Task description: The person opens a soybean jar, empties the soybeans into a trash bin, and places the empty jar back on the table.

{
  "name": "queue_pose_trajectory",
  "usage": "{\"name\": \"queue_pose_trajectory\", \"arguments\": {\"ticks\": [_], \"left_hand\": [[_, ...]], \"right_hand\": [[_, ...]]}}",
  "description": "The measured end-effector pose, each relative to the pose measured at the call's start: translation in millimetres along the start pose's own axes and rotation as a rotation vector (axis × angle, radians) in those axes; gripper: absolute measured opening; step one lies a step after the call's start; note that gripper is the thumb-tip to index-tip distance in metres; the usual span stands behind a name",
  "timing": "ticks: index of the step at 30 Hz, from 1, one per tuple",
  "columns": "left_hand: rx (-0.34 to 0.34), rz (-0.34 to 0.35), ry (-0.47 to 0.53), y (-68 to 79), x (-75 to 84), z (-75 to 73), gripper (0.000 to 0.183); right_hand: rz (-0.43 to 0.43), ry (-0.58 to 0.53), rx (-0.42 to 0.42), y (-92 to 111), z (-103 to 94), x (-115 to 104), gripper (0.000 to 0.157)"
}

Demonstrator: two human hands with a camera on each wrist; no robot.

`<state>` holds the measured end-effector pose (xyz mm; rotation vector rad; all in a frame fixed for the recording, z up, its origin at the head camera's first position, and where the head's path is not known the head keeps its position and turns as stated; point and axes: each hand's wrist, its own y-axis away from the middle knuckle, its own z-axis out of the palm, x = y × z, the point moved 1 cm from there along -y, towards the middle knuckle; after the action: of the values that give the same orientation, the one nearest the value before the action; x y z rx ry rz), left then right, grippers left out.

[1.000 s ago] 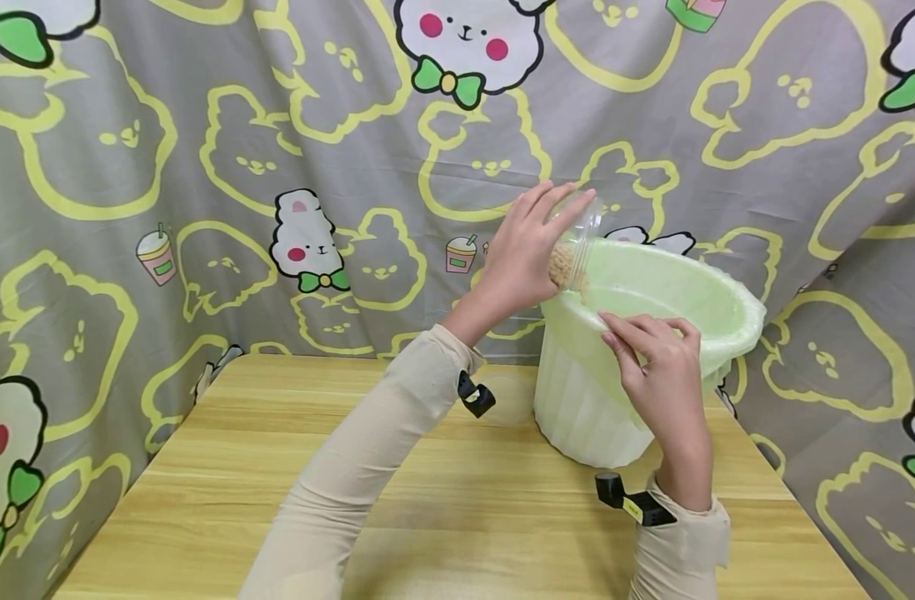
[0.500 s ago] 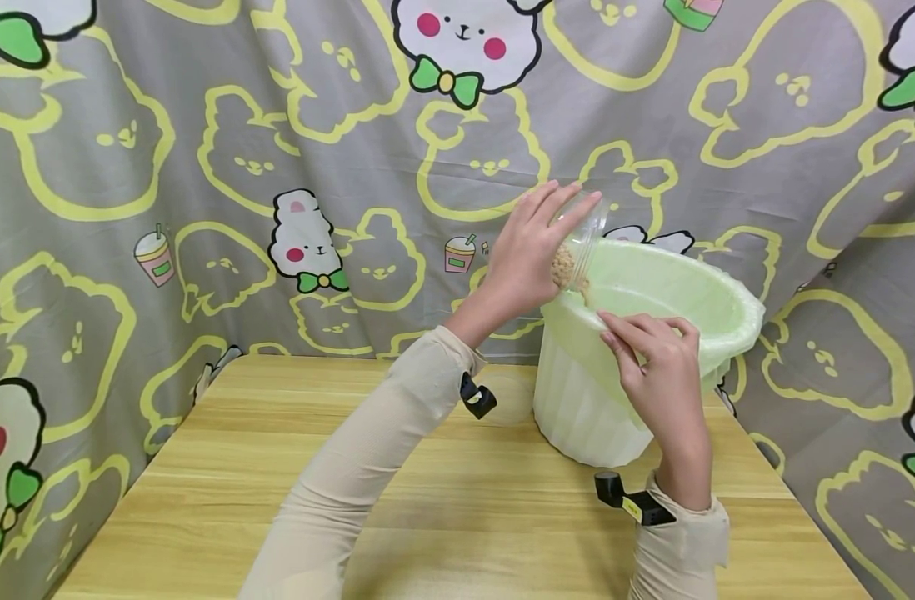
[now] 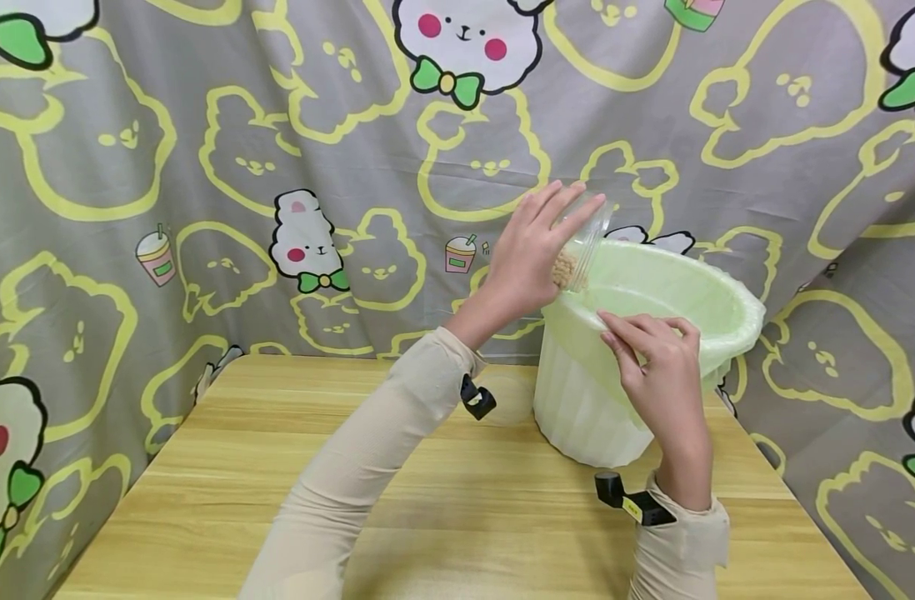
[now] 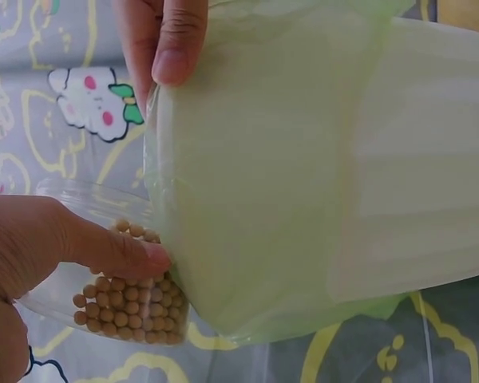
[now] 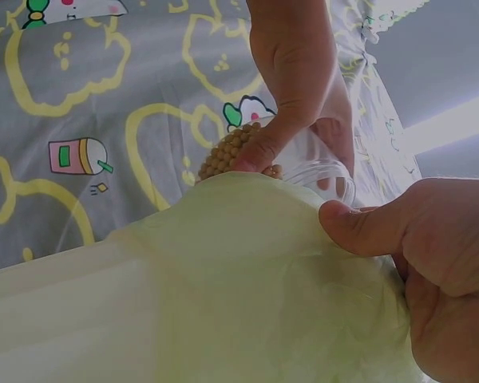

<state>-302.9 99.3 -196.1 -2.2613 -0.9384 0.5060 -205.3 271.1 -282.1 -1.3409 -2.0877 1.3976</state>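
My left hand [image 3: 528, 246] grips a clear plastic jar [image 3: 596, 221], tilted on its side with its mouth over the rim of a pale green waste bin [image 3: 592, 408]. Small round beige balls [image 4: 132, 307], much like soybeans, lie along the lower side of the jar. A thin green bag [image 4: 255, 175] lines the bin and folds down over its outside. On the near rim, my right hand [image 3: 663, 367] pinches the bag and edge between thumb and fingers. The jar's base is partly hidden behind the left hand, and the bottom of the bin is out of sight.
The bin stands at the back right of a wooden table [image 3: 315, 467]. Close behind it hangs a grey curtain [image 3: 397, 167] with cartoon prints. Each wrist carries a black camera mount [image 3: 476, 396].
The left hand has tipped the jar a little further to the right over the bin. Balls have shifted toward its mouth and some have spilled out. The right hand stays at the rim.
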Motion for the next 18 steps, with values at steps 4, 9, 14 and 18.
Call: {"name": "queue_pose_trajectory", "arguments": {"ticks": [4,9,14,18], "left_hand": [[0.007,0.011,0.006,1.2,0.2,1.0,0.1],[0.023,0.025,0.003,2.4,0.3,2.4,0.099],[0.046,0.035,0.002,3.9,0.7,3.4,0.097],[0.062,0.043,0.002,5.2,1.3,3.5,0.096]], "right_hand": [[0.0,0.001,-0.001,0.4,0.1,0.1,0.026],[-0.001,0.0,-0.002,0.8,0.3,0.2,0.026],[0.0,-0.002,-0.004,0.9,0.2,0.1,0.026],[0.0,-0.002,-0.004,0.8,-0.1,-0.2,0.026]]}}
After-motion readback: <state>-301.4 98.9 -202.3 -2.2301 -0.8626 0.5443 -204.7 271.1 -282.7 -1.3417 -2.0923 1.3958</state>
